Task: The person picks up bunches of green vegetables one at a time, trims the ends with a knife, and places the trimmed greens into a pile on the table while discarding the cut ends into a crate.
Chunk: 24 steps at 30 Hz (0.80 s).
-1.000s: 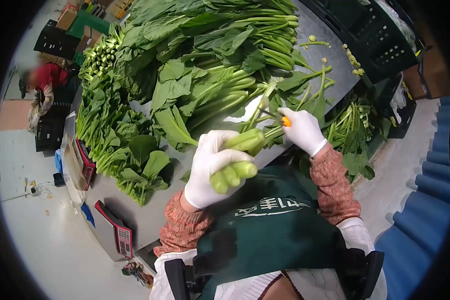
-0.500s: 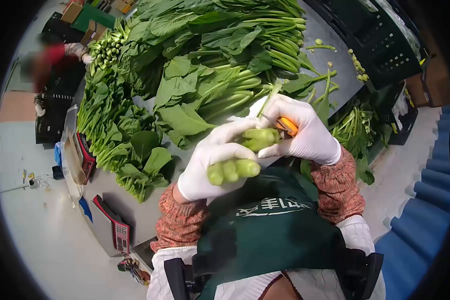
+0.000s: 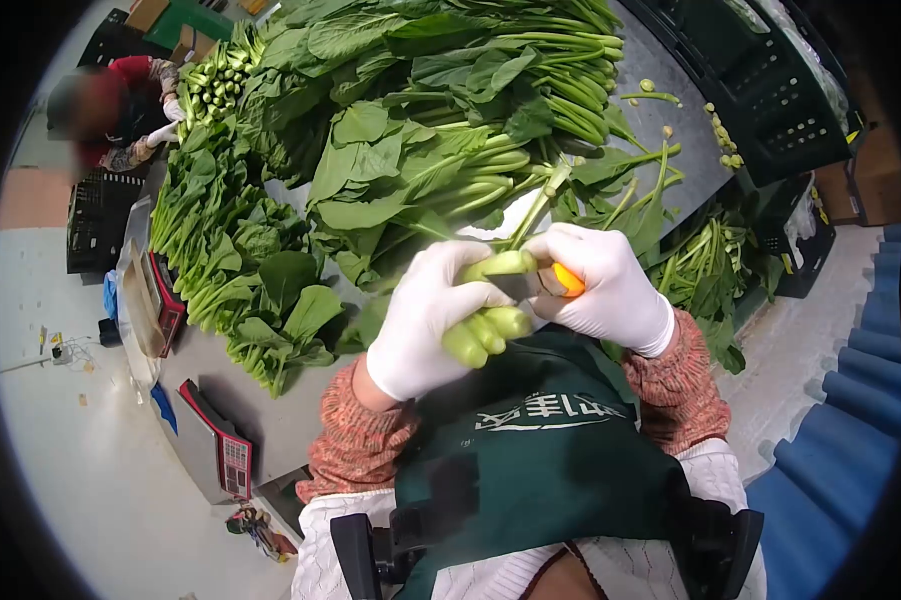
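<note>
The left hand [image 3: 422,318] is closed around a bunch of green stalks [image 3: 485,330], held above the surface [image 3: 270,420]. The right hand [image 3: 600,280] grips an orange-handled knife [image 3: 545,283], its blade apparently touching the stalks. Leafy greens [image 3: 390,150] lie piled beyond.

Smooth white rubbery gloves [image 3: 425,320], matt metal table [image 3: 280,420]

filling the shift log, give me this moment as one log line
left hand: grips bunch of green stalks | right hand: holds orange-handled knife, blade against stalks | table: piled leafy greens
</note>
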Tool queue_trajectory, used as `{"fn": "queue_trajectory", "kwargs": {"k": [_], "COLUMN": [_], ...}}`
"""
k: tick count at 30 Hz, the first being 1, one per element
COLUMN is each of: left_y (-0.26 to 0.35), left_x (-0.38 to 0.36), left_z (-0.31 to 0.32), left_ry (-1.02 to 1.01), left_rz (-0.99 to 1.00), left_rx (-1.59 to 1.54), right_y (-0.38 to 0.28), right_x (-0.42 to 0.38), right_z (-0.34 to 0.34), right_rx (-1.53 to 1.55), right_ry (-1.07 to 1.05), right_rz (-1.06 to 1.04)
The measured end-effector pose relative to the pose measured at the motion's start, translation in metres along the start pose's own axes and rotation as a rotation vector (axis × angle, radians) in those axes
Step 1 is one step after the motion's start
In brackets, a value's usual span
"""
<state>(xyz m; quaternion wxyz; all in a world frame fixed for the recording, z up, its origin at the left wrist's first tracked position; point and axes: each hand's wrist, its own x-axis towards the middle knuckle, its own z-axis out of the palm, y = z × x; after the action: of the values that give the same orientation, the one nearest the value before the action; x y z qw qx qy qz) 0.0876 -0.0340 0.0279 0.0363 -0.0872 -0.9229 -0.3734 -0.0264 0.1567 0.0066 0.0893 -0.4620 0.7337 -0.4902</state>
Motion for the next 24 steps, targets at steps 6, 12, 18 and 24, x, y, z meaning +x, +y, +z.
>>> {"fn": "queue_trajectory", "kwargs": {"k": [6,12,18,24], "left_y": [0.0,-0.042,-0.064,-0.084], "left_x": [-0.022,-0.111,-0.12,-0.122], "left_z": [-0.051,-0.11,-0.112,-0.101], "left_ry": [0.222,0.894,1.026,1.055], "left_rz": [-0.042,-0.079,-0.082,-0.095], "left_rx": [0.035,-0.773,-1.101,-1.277], "right_y": [0.029,0.15,0.165,0.212], "right_x": [-0.011,-0.049,0.013,0.069], "right_z": [-0.018,-0.038,0.002,0.05], "right_rx": [0.132,-0.68,-0.28,-0.491], "right_ry": [-0.02,0.193,0.169,0.129], "right_rz": [0.172,0.418,0.294,0.397]}}
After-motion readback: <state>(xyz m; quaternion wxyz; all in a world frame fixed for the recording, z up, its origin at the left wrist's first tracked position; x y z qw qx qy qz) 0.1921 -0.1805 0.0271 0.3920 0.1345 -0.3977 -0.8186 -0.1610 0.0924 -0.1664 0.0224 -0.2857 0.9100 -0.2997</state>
